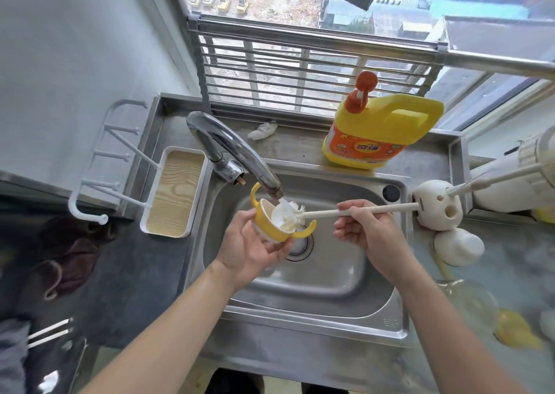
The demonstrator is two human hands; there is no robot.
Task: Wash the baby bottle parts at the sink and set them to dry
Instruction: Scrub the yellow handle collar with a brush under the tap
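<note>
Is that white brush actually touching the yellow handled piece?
Touching. The head view shows the brush bristles pushed inside the yellow handled piece, no gap.

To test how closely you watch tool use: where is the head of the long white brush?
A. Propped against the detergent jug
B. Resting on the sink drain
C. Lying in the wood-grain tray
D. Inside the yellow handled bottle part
D: the right hand holds the brush with its bristles inside the yellow handled part, which the left hand grips just below the faucet spout.
</note>
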